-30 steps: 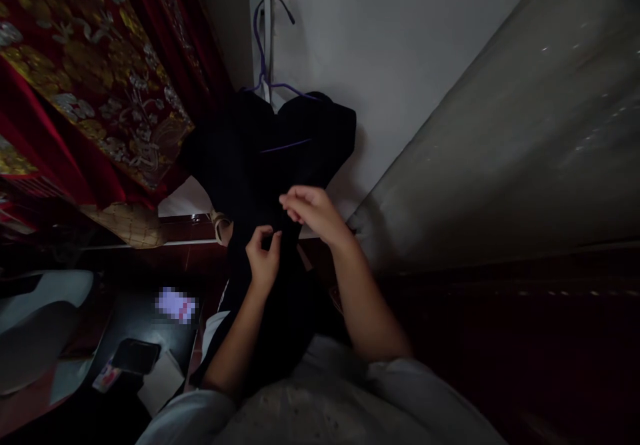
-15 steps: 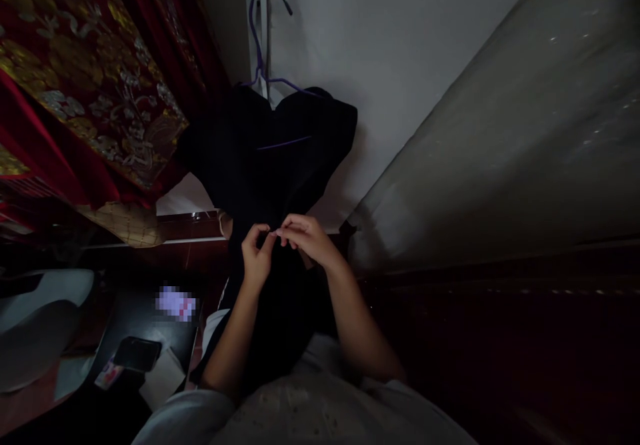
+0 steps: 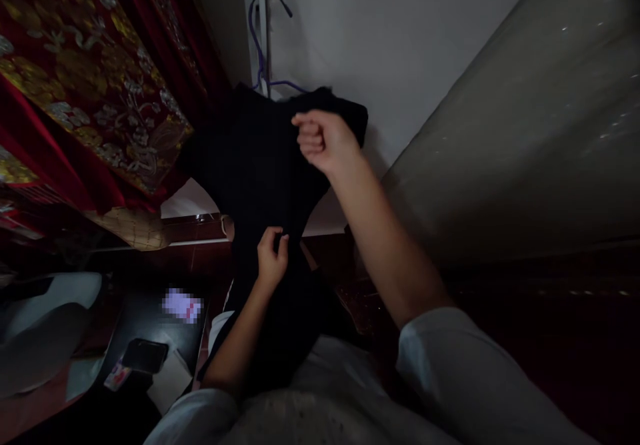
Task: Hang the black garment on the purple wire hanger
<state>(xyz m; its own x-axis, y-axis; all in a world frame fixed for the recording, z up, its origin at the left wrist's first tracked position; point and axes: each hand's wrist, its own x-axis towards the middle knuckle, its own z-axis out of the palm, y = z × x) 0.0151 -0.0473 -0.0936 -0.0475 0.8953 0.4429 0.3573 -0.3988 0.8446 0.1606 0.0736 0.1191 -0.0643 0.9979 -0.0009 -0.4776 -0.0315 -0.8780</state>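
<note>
A black short-sleeved garment (image 3: 250, 158) hangs against the wall from a purple hanger (image 3: 287, 85). My left hand (image 3: 273, 258) is at its lower middle, thumb and forefinger closed on the black cloth; the dark fabric hides the exact hold. My right hand (image 3: 325, 139) is raised in front of the garment's upper right part, apart from the left. Its fingers are curled and the thumb and forefinger pressed together at the tip. Anything between them is too small or dark to make out.
Red curtain-like cloth with gold and silver embroidery (image 3: 100, 85) hangs at the left. A dark low table (image 3: 145, 315) bears a phone (image 3: 145, 355), a pixelated bright item (image 3: 183, 305) and a pale paper (image 3: 170, 381). A large grey plastic-like sheet (image 3: 510, 131) leans at the right.
My right hand has moved up and away from my left hand, from the garment's lower middle to its upper right. The left hand stays near the same spot on the cloth.
</note>
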